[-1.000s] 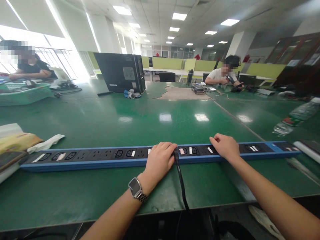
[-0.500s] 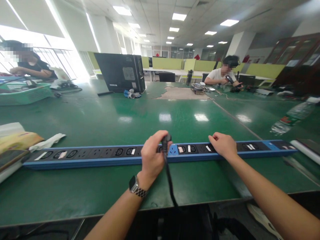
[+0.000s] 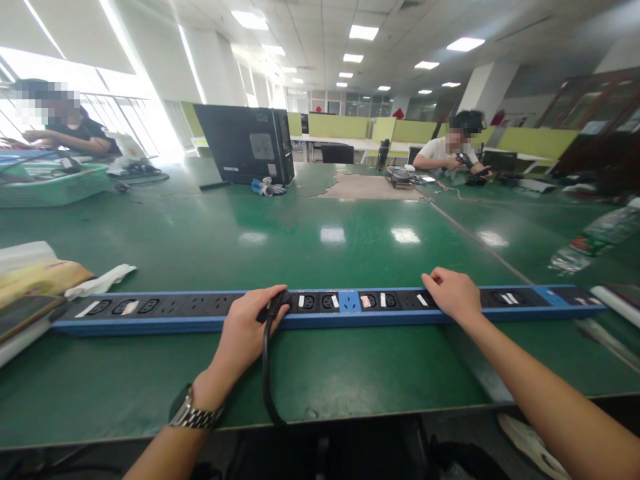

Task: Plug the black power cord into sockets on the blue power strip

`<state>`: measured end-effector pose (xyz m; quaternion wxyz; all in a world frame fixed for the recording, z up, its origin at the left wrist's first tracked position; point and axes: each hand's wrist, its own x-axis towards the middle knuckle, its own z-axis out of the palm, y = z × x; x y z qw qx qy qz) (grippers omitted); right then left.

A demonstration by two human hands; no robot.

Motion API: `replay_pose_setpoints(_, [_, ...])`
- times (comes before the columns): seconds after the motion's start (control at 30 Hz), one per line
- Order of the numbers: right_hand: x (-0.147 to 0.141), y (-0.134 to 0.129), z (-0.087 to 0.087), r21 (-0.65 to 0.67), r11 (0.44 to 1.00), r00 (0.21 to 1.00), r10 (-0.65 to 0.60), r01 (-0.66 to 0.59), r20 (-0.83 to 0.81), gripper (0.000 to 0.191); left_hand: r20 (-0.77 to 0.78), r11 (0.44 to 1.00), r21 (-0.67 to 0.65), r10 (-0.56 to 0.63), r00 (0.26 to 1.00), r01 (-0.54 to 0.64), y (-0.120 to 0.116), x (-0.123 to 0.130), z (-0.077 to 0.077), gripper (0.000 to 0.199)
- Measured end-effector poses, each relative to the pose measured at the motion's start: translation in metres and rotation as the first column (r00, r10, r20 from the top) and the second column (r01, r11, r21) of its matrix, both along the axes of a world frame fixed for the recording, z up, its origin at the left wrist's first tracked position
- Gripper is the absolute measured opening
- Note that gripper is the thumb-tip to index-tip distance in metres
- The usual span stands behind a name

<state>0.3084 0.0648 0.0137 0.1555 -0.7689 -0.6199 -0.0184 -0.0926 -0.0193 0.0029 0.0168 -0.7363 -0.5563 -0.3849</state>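
Note:
A long blue power strip (image 3: 310, 320) with black sockets lies across the green table in front of me. My left hand (image 3: 250, 320) is closed around a black plug (image 3: 276, 301), which is down against the strip left of its blue socket (image 3: 350, 302). I cannot tell whether the plug is seated, since my fingers cover part of it. Its black cord (image 3: 267, 373) drops over the table's front edge. Right of the blue socket, my right hand (image 3: 456, 293) is closed over the strip with its fingers curled and partly hidden.
Beside the strip's left end lie a yellow packet (image 3: 47, 280) and a white tissue (image 3: 103, 281). A plastic bottle (image 3: 595, 237) lies at right. Farther back are a black computer case (image 3: 245, 147), gloves (image 3: 269, 187) and a green basket (image 3: 55, 190). Two people sit across the table.
My left hand has moved left along the strip and down, bringing the plug from above the strip onto its sockets. My right hand has stayed at the same place on the strip.

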Motion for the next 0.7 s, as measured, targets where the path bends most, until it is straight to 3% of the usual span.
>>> replay_pose_setpoints(0.13, [0.0, 0.0, 0.0, 0.01, 1.0, 1.0, 0.007, -0.007, 0.015, 0.04, -0.1, 0.999, 0.031, -0.021, 0.995, 0.024, 0.001, 0.006, 0.0, 0.03])
replay_pose_setpoints(0.3, [0.0, -0.001, -0.001, 0.025, 1.0, 1.0, 0.01, -0.01, 0.011, 0.042, -0.108, 0.999, 0.009, -0.032, 0.994, 0.033, -0.004, 0.001, -0.004, 0.033])
replay_pose_setpoints(0.43, [0.0, -0.001, -0.001, 0.038, 0.999, 1.0, 0.023, -0.023, 0.017, 0.041, 0.071, 0.998, 0.06, -0.016, 0.997, 0.012, -0.006, 0.003, 0.004, 0.031])
replay_pose_setpoints(0.53, [0.0, 0.0, -0.001, 0.039, 0.999, 1.0, 0.011, -0.012, 0.017, 0.041, 0.259, 0.985, 0.159, 0.022, 0.966, -0.065, -0.001, 0.023, 0.018, 0.033])
replay_pose_setpoints(0.6, [0.0, 0.0, -0.001, 0.036, 0.999, 1.0, 0.001, -0.002, 0.015, 0.04, 0.243, 0.986, 0.165, -0.051, 0.969, 0.01, 0.004, 0.044, 0.025, 0.032])
replay_pose_setpoints(0.7, [-0.001, 0.0, 0.0, 0.022, 1.0, 1.0, -0.001, 0.001, 0.007, 0.04, 0.165, 0.985, 0.059, -0.172, 0.971, 0.165, 0.015, 0.078, 0.023, 0.028])
